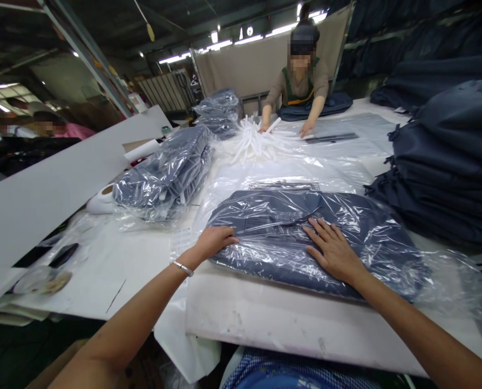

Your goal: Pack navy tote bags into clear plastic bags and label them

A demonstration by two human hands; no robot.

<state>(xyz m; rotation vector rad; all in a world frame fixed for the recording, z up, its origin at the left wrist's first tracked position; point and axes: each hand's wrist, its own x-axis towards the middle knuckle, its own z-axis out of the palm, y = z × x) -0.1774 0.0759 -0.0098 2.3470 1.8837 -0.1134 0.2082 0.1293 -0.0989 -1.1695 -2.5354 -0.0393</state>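
A flat, dark blue fabric item in a clear plastic bag (277,259) lies on the white table in front of me. At its left end my left hand (215,241) has its fingers bent together on the plastic edge. My right hand (332,251) rests palm down on top, fingers spread, near the middle of the packed item. The plastic is wrinkled and shiny, and its loose end (455,281) stretches past the item on the right.
Plastic-wrapped dark blue packages (168,173) lie to the left, with more (220,111) behind. A tall dark blue fabric stack (451,162) stands at right. White strips (257,140) are heaped across the table, by a co-worker's hands (307,128). A white partition (74,167) runs along the left.
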